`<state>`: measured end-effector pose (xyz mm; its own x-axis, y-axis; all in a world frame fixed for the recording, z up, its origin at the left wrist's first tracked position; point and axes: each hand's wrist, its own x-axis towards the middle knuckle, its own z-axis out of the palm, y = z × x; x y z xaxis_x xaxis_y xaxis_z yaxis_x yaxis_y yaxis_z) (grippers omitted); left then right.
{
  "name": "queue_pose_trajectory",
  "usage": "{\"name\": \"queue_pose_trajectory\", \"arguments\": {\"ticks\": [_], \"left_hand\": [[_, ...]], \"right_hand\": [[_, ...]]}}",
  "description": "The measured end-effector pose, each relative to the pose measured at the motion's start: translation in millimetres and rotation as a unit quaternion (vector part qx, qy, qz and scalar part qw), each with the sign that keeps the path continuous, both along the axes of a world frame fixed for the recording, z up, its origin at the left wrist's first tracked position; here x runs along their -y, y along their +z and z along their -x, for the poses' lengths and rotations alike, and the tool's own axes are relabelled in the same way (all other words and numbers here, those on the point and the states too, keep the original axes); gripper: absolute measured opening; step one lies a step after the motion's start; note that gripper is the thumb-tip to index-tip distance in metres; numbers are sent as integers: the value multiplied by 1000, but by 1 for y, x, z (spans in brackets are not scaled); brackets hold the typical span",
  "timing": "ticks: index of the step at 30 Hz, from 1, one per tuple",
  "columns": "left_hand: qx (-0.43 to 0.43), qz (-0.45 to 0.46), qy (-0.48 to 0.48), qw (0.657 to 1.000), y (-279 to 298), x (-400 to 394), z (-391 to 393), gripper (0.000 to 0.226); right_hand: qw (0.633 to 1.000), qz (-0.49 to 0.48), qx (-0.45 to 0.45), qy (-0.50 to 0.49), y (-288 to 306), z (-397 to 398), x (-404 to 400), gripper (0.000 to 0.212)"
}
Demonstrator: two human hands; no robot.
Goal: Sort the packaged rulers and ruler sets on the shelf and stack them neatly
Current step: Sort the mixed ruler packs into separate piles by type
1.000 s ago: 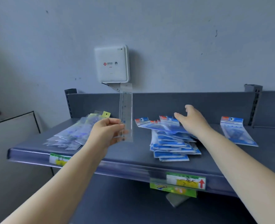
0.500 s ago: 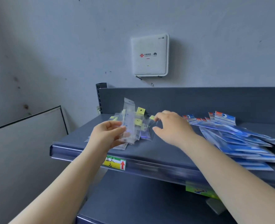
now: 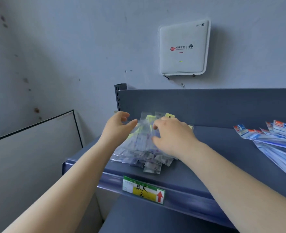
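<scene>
While I watch from the head view, I record these items from left to right.

Left hand: the left hand (image 3: 117, 130) hovers at the left edge of the loose pile of clear plastic-sleeved rulers with yellow hang tabs (image 3: 141, 148); its fingers are loosely curled and I see nothing pinched in them.

Ruler pile: it lies fanned and uneven on the dark grey metal shelf (image 3: 206, 165), towards the left end, near the back panel.

Right hand: the right hand (image 3: 172, 137) rests on top of the pile, fingers bent down onto the sleeves; I cannot tell whether they pinch a sleeve or only press.

Price label: a green and yellow shelf-edge tag with a red arrow (image 3: 144, 190) sits below the pile.

Blue sets: the blue and white packaged ruler sets (image 3: 276, 140) lie splayed at the far right, well apart from both hands.

Step in hand: I judge it to be gathering and squaring the clear pile.

Next move: both hands should close in from either side and align the edges; the slippery sleeves may slide.
</scene>
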<state>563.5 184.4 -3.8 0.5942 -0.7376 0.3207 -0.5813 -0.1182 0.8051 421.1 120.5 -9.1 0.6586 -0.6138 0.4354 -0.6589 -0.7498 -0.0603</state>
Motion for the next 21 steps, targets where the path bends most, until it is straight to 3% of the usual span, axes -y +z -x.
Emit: {"name": "queue_pose_trajectory", "arguments": {"ticks": [4,9,13,21], "left_hand": [[174,-51,-33,983,1,7,-10,43],[393,-90,-58,913,2,19,-10,44],[464,-82,-99,877,2,32,11,44],[522,-50,-171,834,0,46,96,39]], "right_hand": [[999,31,-24,-28,2,-6,0,32],[994,44,-17,-103,8,2,-4,25],[984,57,-26,-170,12,29,-8,30],[955,60,-59,-283,14,117,-24,31]]}}
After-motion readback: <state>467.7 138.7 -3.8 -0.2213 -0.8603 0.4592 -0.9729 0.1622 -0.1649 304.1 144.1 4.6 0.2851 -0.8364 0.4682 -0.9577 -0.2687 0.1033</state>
